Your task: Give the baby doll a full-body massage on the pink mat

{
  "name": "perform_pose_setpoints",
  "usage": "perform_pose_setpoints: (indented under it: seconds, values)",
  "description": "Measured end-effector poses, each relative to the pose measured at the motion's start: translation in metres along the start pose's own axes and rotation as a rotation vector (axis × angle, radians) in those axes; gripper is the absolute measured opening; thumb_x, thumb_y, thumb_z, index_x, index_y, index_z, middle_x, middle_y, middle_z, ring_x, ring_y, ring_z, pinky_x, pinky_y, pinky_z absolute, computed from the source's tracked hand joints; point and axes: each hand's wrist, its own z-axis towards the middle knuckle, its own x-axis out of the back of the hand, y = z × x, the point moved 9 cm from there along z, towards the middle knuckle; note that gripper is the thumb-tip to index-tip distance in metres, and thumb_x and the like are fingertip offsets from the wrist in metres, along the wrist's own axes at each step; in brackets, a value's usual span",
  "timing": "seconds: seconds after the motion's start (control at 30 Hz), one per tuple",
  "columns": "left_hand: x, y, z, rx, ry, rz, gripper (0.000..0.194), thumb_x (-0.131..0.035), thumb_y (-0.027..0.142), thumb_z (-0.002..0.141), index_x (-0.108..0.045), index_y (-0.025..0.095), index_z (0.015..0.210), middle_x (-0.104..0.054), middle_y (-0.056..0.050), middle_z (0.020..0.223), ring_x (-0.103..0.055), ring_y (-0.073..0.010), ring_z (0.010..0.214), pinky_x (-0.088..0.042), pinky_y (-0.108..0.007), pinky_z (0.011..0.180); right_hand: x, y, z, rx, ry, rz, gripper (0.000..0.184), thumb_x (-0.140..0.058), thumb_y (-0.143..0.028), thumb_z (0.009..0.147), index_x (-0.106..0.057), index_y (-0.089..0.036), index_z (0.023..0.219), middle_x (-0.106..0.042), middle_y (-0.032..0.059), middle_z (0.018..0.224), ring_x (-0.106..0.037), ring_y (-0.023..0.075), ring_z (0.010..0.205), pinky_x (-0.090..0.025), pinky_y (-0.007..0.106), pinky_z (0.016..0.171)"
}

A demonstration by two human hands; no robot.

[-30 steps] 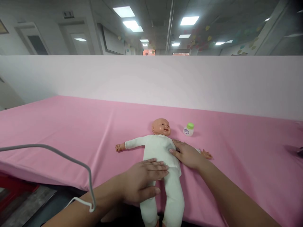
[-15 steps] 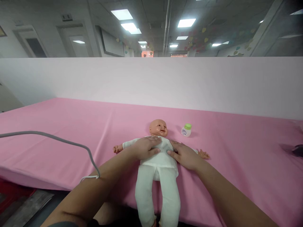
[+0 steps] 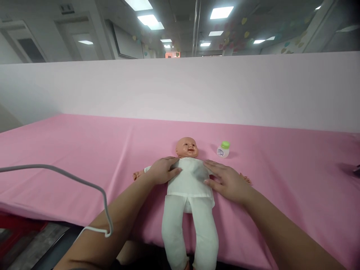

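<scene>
A baby doll (image 3: 190,180) in a white top and white trousers lies on its back on a pink sheet (image 3: 84,150), its head toward the wall. My left hand (image 3: 163,170) rests open at the doll's shoulder and upper arm on the left side, fingers pointing to its neck. On the opposite side, my right hand (image 3: 226,180) lies open over the other shoulder and arm, thumb against the side of the chest. Both hands hold nothing. The doll's feet are cut off by the lower edge of the view.
A small clear jar with a green lid (image 3: 224,149) stands right of the doll's head. A grey cable (image 3: 70,175) loops over my left forearm. A white wall panel (image 3: 180,90) with glass above borders the far side. Something dark (image 3: 356,171) lies at the right edge.
My hands have moved apart from the middle of the doll's chest out to its shoulders and arms. The view has shifted slightly.
</scene>
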Motion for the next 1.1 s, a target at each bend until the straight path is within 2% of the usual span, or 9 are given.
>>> perform_pose_setpoints:
  seconds: [0.07, 0.17, 0.23, 0.3, 0.43, 0.57, 0.8, 0.93, 1.1]
  values:
    - [0.0, 0.0, 0.0, -0.012, -0.006, -0.007, 0.063, -0.047, 0.059, 0.103, -0.058, 0.02, 0.151, -0.065, -0.012, 0.149, -0.063, -0.0338, 0.135, -0.051, -0.046, 0.112, 0.001, -0.027, -0.009, 0.126, -0.045, 0.08, 0.056, -0.052, -0.057, 0.105, -0.057, -0.031, 0.154, -0.057, 0.0039, 0.158, -0.049, 0.0326, 0.15, -0.041, 0.056, 0.124]
    - [-0.002, 0.001, 0.001, -0.017, -0.002, -0.011, 0.064, -0.048, 0.058, 0.103, -0.056, 0.019, 0.153, -0.064, -0.013, 0.151, -0.06, -0.0339, 0.138, -0.048, -0.046, 0.114, -0.018, -0.069, -0.024, 0.285, -0.262, 0.178, 0.044, -0.045, -0.046, 0.11, -0.061, -0.035, 0.15, -0.061, 0.0, 0.154, -0.053, 0.0287, 0.147, -0.04, 0.054, 0.126]
    - [-0.003, 0.001, 0.001, -0.011, -0.006, -0.01, 0.064, -0.048, 0.057, 0.103, -0.054, 0.019, 0.154, -0.064, -0.013, 0.15, -0.061, -0.0344, 0.137, -0.049, -0.047, 0.114, -0.03, -0.086, -0.032, 0.315, -0.362, 0.173, 0.045, -0.045, -0.043, 0.111, -0.056, -0.037, 0.154, -0.057, -0.0017, 0.158, -0.048, 0.0275, 0.151, -0.036, 0.053, 0.128]
    - [-0.006, 0.002, 0.001, -0.006, -0.011, -0.005, 0.064, -0.048, 0.056, 0.103, -0.052, 0.019, 0.156, -0.064, -0.014, 0.15, -0.062, -0.0348, 0.135, -0.05, -0.047, 0.112, -0.039, -0.09, -0.033, 0.309, -0.385, 0.133, 0.049, -0.046, -0.044, 0.111, -0.047, -0.037, 0.16, -0.049, -0.0019, 0.164, -0.04, 0.0279, 0.156, -0.03, 0.054, 0.131]
    - [-0.01, 0.002, 0.001, 0.002, -0.013, 0.012, 0.066, -0.049, 0.057, 0.103, -0.051, 0.018, 0.156, -0.06, -0.014, 0.155, -0.059, -0.035, 0.14, -0.048, -0.047, 0.115, -0.05, -0.068, -0.023, 0.238, -0.335, -0.006, 0.071, -0.051, -0.058, 0.106, -0.028, -0.033, 0.168, -0.028, 0.0033, 0.174, -0.023, 0.0341, 0.162, -0.021, 0.06, 0.132]
    - [-0.014, 0.001, 0.001, 0.013, -0.032, 0.035, 0.07, -0.048, 0.057, 0.103, -0.047, 0.016, 0.159, -0.055, -0.015, 0.159, -0.053, -0.0349, 0.146, -0.044, -0.048, 0.119, -0.054, -0.034, 0.0, 0.107, -0.262, -0.149, 0.094, -0.05, -0.075, 0.099, -0.021, -0.023, 0.171, -0.016, 0.0098, 0.177, -0.015, 0.0367, 0.164, -0.016, 0.06, 0.133]
    - [-0.015, 0.002, 0.0, 0.006, -0.051, 0.045, 0.069, -0.042, 0.058, 0.105, -0.043, 0.018, 0.162, -0.054, -0.013, 0.161, -0.054, -0.0343, 0.146, -0.044, -0.048, 0.118, -0.046, 0.01, 0.028, -0.101, -0.195, -0.209, 0.104, -0.039, -0.084, 0.096, -0.022, -0.012, 0.17, -0.022, 0.017, 0.175, -0.023, 0.0366, 0.162, -0.024, 0.055, 0.131]
    - [-0.014, 0.001, 0.0, 0.018, -0.041, 0.039, 0.068, -0.042, 0.058, 0.105, -0.045, 0.018, 0.16, -0.054, -0.014, 0.16, -0.054, -0.0354, 0.145, -0.045, -0.049, 0.117, -0.038, 0.033, 0.026, -0.213, -0.147, -0.207, 0.097, -0.038, -0.081, 0.098, -0.03, -0.015, 0.168, -0.035, 0.0185, 0.171, -0.033, 0.0385, 0.158, -0.027, 0.058, 0.127]
    - [-0.008, -0.001, 0.001, 0.027, -0.038, -0.032, 0.067, -0.044, 0.06, 0.104, -0.05, 0.021, 0.158, -0.06, -0.012, 0.155, -0.06, -0.0342, 0.139, -0.048, -0.044, 0.112, -0.02, 0.058, 0.01, -0.282, -0.167, -0.237, 0.093, -0.04, -0.081, 0.097, -0.033, -0.021, 0.168, -0.033, 0.0145, 0.172, -0.029, 0.0393, 0.16, -0.02, 0.063, 0.128]
